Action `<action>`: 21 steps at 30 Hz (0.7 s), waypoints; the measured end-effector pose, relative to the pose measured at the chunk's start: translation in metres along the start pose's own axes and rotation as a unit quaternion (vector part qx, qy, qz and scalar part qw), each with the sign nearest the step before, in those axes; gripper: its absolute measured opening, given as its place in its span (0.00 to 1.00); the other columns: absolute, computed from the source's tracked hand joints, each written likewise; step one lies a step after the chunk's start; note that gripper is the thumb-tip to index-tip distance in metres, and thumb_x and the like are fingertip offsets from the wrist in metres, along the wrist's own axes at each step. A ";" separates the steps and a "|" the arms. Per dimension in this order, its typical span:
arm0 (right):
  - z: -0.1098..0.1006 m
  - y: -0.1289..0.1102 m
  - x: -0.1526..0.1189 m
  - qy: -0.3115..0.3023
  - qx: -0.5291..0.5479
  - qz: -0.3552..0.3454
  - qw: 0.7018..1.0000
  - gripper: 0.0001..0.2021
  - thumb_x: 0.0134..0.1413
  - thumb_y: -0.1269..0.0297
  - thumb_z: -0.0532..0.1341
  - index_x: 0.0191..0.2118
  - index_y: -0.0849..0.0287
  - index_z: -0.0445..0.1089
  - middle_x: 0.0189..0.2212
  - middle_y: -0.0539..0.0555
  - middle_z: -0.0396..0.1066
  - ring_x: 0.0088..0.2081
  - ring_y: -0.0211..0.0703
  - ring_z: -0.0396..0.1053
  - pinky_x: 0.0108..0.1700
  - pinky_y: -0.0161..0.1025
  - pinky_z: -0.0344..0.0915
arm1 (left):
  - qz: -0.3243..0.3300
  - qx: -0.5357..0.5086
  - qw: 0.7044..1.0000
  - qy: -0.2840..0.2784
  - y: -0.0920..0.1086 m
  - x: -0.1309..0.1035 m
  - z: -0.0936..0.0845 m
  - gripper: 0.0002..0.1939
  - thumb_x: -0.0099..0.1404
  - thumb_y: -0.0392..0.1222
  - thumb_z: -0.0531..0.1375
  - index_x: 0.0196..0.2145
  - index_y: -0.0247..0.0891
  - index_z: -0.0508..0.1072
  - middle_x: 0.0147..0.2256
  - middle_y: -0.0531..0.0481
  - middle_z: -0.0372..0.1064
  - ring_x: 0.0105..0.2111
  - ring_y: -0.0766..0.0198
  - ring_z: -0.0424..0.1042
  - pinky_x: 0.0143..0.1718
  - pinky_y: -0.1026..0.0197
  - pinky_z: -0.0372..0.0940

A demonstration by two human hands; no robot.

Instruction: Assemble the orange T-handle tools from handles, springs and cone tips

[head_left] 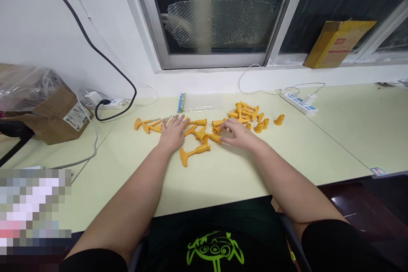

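Observation:
Yellow T-shaped handles with metal spirals (146, 127) lie on the pale table (210, 182), at the left. My left hand (174, 133) rests palm down over their right end, fingers spread. My right hand (236, 132) is curved beside a yellow ribbed sleeve (215, 138), fingers apart; whether it touches the sleeve I cannot tell. Between my hands lie several yellow corkscrew-like pieces, one with a cone-shaped sleeve (202, 134). Nearer to me is another yellow T-handled piece (195, 152). Beyond my right hand is a pile of yellow pieces (239, 110), with loose short sleeves (279, 120) to its right.
A clear plastic bag (200, 102) lies behind the pieces. White power strips (298, 103) with cables sit near the wall. An open cardboard box (60, 114) stands at the left, and a yellow carton (339, 44) leans against the window. A black cable hangs at the left.

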State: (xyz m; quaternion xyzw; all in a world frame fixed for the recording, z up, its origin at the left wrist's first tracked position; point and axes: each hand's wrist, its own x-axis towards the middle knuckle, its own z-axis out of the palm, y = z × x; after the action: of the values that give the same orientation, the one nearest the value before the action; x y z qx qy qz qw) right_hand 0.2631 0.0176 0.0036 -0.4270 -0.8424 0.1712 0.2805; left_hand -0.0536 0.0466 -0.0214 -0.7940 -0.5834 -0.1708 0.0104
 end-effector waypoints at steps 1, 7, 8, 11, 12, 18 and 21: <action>0.005 -0.004 0.000 -0.019 0.006 -0.010 1.000 0.11 0.55 0.60 0.67 0.43 0.55 0.71 0.45 0.57 0.70 0.46 0.50 0.69 0.49 0.45 0.66 | 0.006 -0.004 1.000 -0.026 0.001 0.001 0.003 0.33 0.65 0.31 0.50 0.65 0.50 0.69 0.69 0.50 0.59 0.70 0.48 0.53 0.70 0.27 0.31; 0.015 -0.007 0.000 -0.060 -0.005 0.056 0.997 0.10 0.52 0.63 0.66 0.41 0.55 0.68 0.41 0.54 0.71 0.41 0.47 0.69 0.42 0.42 0.65 | -0.007 -0.018 0.999 -0.028 -0.005 0.002 0.007 0.21 0.70 0.38 0.50 0.54 0.48 0.77 0.59 0.46 0.71 0.62 0.48 0.66 0.70 0.27 0.34; 0.014 -0.005 0.000 -0.062 -0.004 0.069 0.996 0.11 0.52 0.63 0.66 0.40 0.55 0.67 0.41 0.53 0.72 0.40 0.46 0.69 0.40 0.41 0.64 | -0.007 -0.020 0.999 -0.024 -0.006 0.001 0.006 0.19 0.70 0.39 0.51 0.52 0.47 0.77 0.57 0.45 0.72 0.61 0.49 0.68 0.70 0.28 0.35; 0.011 0.000 -0.001 -0.057 0.002 0.095 0.994 0.11 0.51 0.64 0.66 0.40 0.55 0.67 0.41 0.53 0.72 0.38 0.44 0.69 0.37 0.40 0.63 | 0.003 -0.028 0.999 -0.022 -0.006 0.000 0.002 0.14 0.68 0.41 0.53 0.47 0.44 0.76 0.51 0.44 0.72 0.56 0.50 0.71 0.71 0.33 0.41; 0.010 0.001 -0.001 -0.054 0.003 0.101 0.993 0.11 0.50 0.64 0.65 0.40 0.55 0.67 0.42 0.53 0.72 0.37 0.44 0.69 0.37 0.39 0.62 | 0.007 -0.033 0.999 -0.021 -0.005 0.000 0.001 0.13 0.67 0.41 0.54 0.46 0.44 0.76 0.49 0.44 0.72 0.54 0.51 0.71 0.70 0.37 0.47; 0.005 0.008 -0.001 -0.017 0.024 0.138 0.990 0.11 0.46 0.67 0.64 0.37 0.55 0.65 0.37 0.51 0.71 0.32 0.42 0.67 0.34 0.39 0.61 | 0.007 -0.039 0.999 -0.012 0.002 0.000 -0.002 0.17 0.65 0.42 0.56 0.50 0.44 0.73 0.53 0.43 0.72 0.56 0.48 0.69 0.57 0.47 0.63; 0.005 0.011 0.003 0.028 0.074 0.167 0.983 0.10 0.47 0.64 0.63 0.37 0.54 0.64 0.32 0.48 0.68 0.29 0.41 0.64 0.31 0.38 0.59 | 0.003 -0.029 0.999 -0.039 0.001 -0.001 -0.001 0.16 0.65 0.42 0.55 0.49 0.46 0.74 0.60 0.45 0.70 0.62 0.46 0.65 0.62 0.42 0.57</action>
State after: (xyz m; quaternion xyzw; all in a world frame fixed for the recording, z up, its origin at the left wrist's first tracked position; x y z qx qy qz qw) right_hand 0.2656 0.0261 -0.0048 -0.5440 -0.7362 0.2656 0.3025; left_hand -0.0533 0.0455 -0.0208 -0.8017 -0.5758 -0.1565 -0.0347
